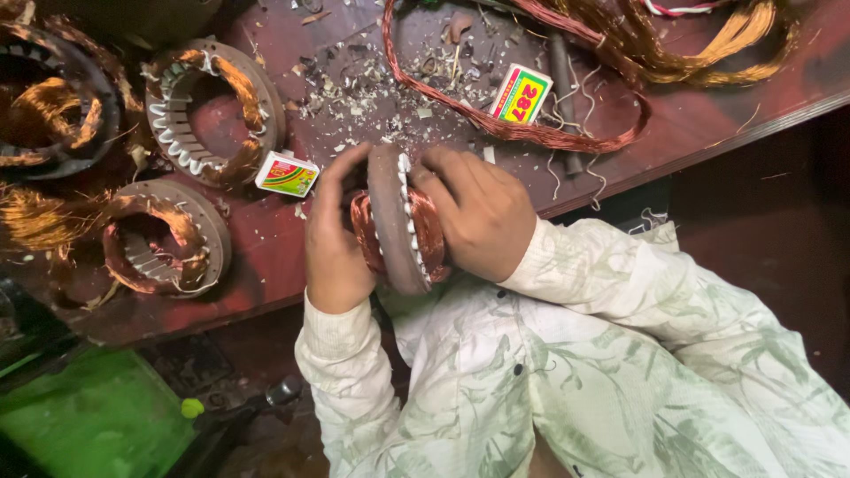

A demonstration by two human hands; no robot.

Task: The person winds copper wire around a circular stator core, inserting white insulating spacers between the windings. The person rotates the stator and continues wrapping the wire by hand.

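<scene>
1. Copper-wound round grey metal stator ring [396, 221] is standing on edge at the front edge of the dark red wooden workbench [708, 115], held between both hands.
2. Left hand [335, 239] is gripping the ring's left face, fingers curled narrowly over its upper rim.
3. Right hand [478, 212] is clasping the ring's right face, fingers closed around the reddish copper winding [429, 232] bulging from that side.
4. White insulating paper strips [406, 208] are showing along the ring's slots, between the two hands.
5. Two similar flat-lying stator rings, an upper one [215, 111] and a lower one [164, 239], are resting toward the workbench's left side, well apart from the hands.
6. Small white, red and green cardboard box [287, 173] is lying between those rings and the left hand.
7. Second small yellow and green box [521, 94] is lying behind the right hand, near a long loop of copper wire [531, 133].
8. Pale paper scraps [372, 97] are littering the workbench's middle.
</scene>
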